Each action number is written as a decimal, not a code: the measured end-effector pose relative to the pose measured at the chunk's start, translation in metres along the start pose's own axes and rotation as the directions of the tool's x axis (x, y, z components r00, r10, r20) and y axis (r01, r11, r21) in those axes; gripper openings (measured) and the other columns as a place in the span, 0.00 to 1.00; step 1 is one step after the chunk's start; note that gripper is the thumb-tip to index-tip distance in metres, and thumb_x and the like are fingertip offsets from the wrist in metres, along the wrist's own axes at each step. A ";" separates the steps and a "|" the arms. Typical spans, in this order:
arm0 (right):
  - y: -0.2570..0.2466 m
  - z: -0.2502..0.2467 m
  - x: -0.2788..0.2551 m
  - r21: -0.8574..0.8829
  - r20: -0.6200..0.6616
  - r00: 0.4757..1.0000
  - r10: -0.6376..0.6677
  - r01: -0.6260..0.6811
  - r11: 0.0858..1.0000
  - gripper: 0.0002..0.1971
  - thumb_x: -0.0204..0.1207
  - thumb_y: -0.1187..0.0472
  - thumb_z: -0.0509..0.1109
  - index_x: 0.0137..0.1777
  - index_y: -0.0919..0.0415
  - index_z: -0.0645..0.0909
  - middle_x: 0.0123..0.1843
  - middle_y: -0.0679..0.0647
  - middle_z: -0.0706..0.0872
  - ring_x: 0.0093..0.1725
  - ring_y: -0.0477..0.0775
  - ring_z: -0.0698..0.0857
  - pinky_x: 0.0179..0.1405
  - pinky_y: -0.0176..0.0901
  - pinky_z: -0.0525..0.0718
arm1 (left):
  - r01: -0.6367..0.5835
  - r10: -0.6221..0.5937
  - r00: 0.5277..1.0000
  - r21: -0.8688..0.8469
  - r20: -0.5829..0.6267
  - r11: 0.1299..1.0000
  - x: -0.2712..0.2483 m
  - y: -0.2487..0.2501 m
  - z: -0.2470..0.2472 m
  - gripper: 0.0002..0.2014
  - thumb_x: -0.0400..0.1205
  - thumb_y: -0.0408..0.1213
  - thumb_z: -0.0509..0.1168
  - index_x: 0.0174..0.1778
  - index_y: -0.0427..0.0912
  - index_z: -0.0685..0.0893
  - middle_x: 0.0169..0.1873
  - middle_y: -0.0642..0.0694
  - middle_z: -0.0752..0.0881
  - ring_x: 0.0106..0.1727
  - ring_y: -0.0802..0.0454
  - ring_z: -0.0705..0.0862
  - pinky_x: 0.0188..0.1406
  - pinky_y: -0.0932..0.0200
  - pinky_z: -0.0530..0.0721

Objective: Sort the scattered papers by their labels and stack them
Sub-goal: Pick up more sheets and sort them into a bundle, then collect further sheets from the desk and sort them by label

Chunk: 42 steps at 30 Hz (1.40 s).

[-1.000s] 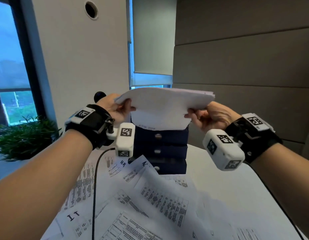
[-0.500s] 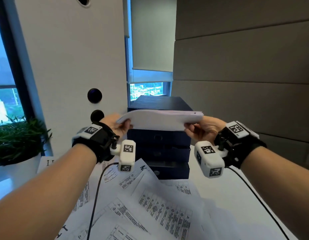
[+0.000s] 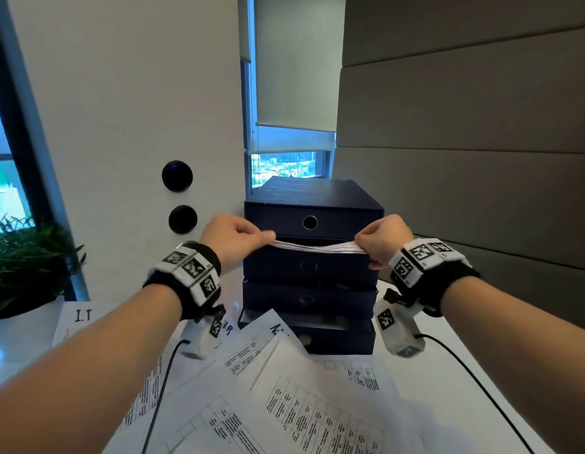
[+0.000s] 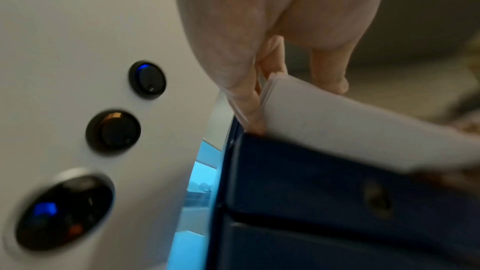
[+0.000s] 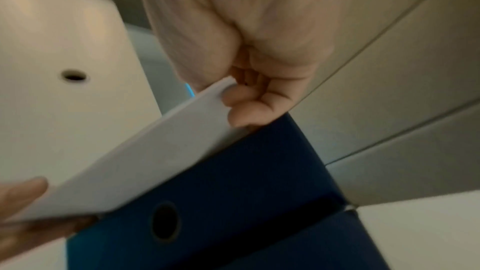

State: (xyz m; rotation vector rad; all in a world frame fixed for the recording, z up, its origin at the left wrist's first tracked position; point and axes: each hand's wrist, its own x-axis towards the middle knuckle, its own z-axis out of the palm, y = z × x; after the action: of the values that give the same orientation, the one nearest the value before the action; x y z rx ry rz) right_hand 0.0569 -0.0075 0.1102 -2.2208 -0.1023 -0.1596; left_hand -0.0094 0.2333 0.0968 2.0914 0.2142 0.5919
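White desk and grey wall panels frame the head view: a dark blue drawer unit (image 3: 309,267) stands at the far middle, loose printed sheets (image 3: 284,404) scattered near. Left hand (image 3: 234,239) and right hand (image 3: 381,240) each pinch an end of a thin paper stack (image 3: 320,248) over the second drawer's front edge. Left wrist view: fingers (image 4: 249,108) clamp the stack's corner. Right wrist view: fingers (image 5: 241,108) curl under its edge. Light, floppy and liable to fan out, the stack wants support at both ends.

Drawer unit (image 3: 312,273) behind scattered papers (image 3: 284,404) on table (image 3: 432,371), plant (image 3: 26,257) far left
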 end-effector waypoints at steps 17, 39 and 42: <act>0.010 0.003 0.035 -0.584 0.012 0.883 -0.469 0.386 0.713 0.48 0.58 0.39 0.82 0.77 0.46 0.63 0.80 0.47 0.61 0.78 0.57 0.61 0.76 0.59 0.63 | -0.260 0.231 0.962 0.737 0.144 0.624 0.038 -0.012 0.028 0.59 0.60 0.66 0.76 0.81 0.57 0.48 0.82 0.52 0.53 0.81 0.45 0.59 0.75 0.28 0.56; 0.056 0.009 -0.014 -0.591 0.068 0.860 -0.506 0.444 0.674 0.43 0.68 0.47 0.77 0.81 0.49 0.60 0.83 0.53 0.57 0.81 0.61 0.58 0.78 0.58 0.65 | -0.222 0.183 0.975 0.589 0.126 0.777 0.004 -0.026 0.030 0.48 0.67 0.54 0.77 0.80 0.53 0.58 0.82 0.49 0.55 0.78 0.43 0.65 0.73 0.39 0.72; 0.080 0.002 -0.075 -0.513 0.267 0.902 -0.341 0.432 0.742 0.34 0.72 0.48 0.74 0.77 0.50 0.68 0.77 0.51 0.70 0.75 0.57 0.70 0.73 0.50 0.71 | -0.182 0.021 0.966 0.624 0.256 0.759 -0.051 -0.048 0.013 0.34 0.72 0.54 0.73 0.72 0.48 0.72 0.71 0.46 0.72 0.68 0.46 0.76 0.68 0.47 0.77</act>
State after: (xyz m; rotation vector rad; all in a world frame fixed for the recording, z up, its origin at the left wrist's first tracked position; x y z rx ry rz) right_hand -0.0063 -0.0553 0.0353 -2.7807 -0.6955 -0.2724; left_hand -0.0442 0.2318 0.0346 2.8447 0.1818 0.3461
